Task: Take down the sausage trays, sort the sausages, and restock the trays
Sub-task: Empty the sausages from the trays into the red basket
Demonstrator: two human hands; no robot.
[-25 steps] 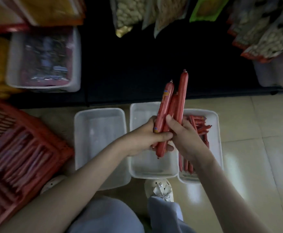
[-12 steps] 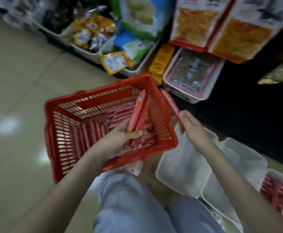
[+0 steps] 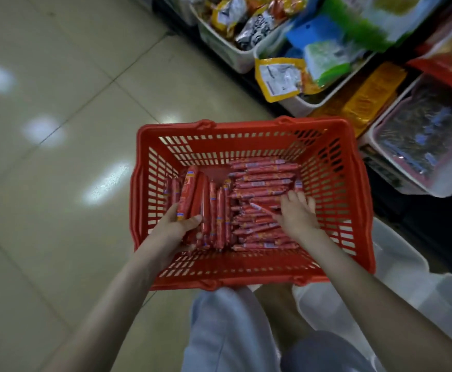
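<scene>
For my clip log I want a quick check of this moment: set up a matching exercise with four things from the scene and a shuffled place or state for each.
Things:
1. left hand
2. right hand
3. red basket
4. white tray

Places or states:
A. on the floor, right of the basket
B. fingers spread on the sausage pile
C. grips a bundle of sausages
D. contains that pile

Pairs: 1-C, 2-B, 3-D, 4-A
</scene>
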